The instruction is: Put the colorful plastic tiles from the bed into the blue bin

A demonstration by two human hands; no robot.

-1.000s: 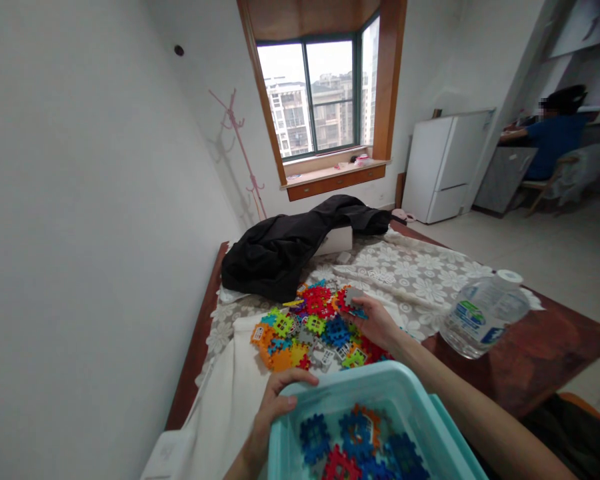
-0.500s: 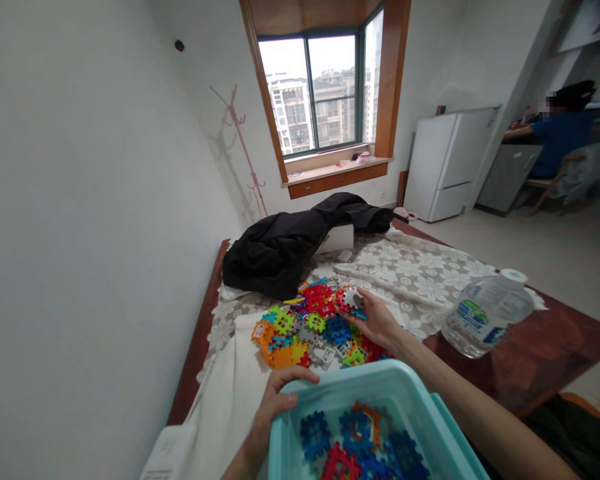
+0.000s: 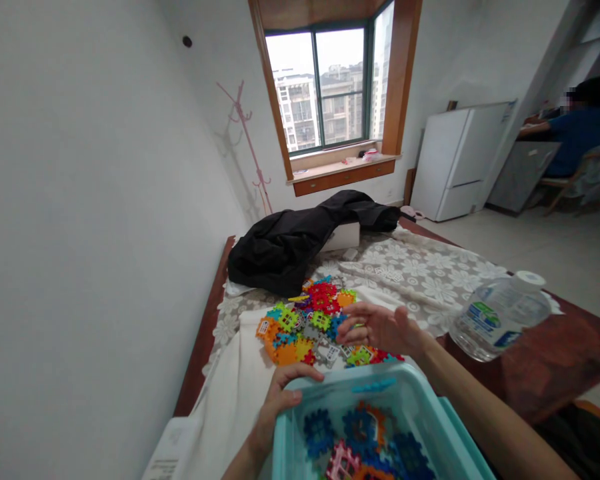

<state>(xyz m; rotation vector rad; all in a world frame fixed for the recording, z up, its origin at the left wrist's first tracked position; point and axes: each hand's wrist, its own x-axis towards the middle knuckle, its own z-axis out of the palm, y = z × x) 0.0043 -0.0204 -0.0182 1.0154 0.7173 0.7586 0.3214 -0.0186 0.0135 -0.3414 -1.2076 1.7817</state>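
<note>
- My left hand (image 3: 280,400) grips the far left rim of the light turquoise plastic tub (image 3: 420,427), fingers curled over the edge and thumb along the outside wall.
- Inside the tub, just to the right of that hand, lie several interlocking plastic tiles (image 3: 360,443): blue, orange, red and one pink.
- My right hand (image 3: 380,328) hangs in the air with its fingers spread wide and nothing in it, palm turned toward the left.
- It sits above the tub's far rim and the near right edge of the heap of bright interlocking plastic building tiles (image 3: 313,320), in red, orange, green, blue and yellow.
- A single blue tile (image 3: 374,385) is blurred just below my right hand, at the tub's far rim; I cannot tell whether it touches the rim.
- The heap rests on a white cloth (image 3: 230,407) spread beyond my left hand, over a lace tablecloth with a flower pattern (image 3: 430,280).
- Beyond the heap lies a crumpled black jacket (image 3: 300,240).
- Well to the right of my right hand a clear plastic water bottle with a white cap (image 3: 500,313) lies tilted on the brown wooden table (image 3: 555,360).
- Far off to the right, a person in a blue top (image 3: 580,133) sits at a desk.
</note>
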